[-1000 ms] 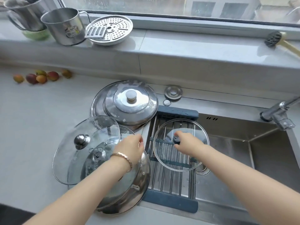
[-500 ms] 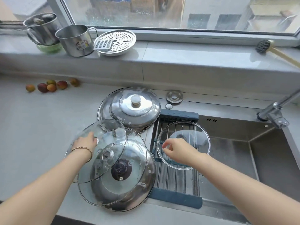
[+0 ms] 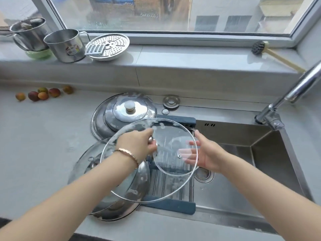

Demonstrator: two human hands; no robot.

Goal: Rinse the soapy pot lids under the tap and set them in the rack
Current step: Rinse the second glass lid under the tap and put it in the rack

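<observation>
A large glass lid [image 3: 171,129], with soap foam along its far rim, is held tilted above the rack [image 3: 173,206]; my left hand [image 3: 139,145] grips its metal knob. My right hand [image 3: 207,154] is open at the lid's right edge, with its fingers seen through the glass. A smaller glass lid [image 3: 172,169] lies flat on the rack beneath. Soapy steel lids [image 3: 128,108] are stacked behind on the counter, and more steel lids [image 3: 121,211] sit under my left forearm. The tap [image 3: 295,91] stands at the right, with no water running.
The steel sink [image 3: 260,171] with its drain [image 3: 204,174] lies right of the rack. On the window ledge stand two steel mugs [image 3: 64,46], a perforated steamer plate [image 3: 109,46] and a brush [image 3: 260,47]. Several small fruits [image 3: 43,93] lie at the counter's far left.
My left hand took the large glass lid by its knob and lifted it right, over the rack. My right hand let go of the small lid and opened beside the large one.
</observation>
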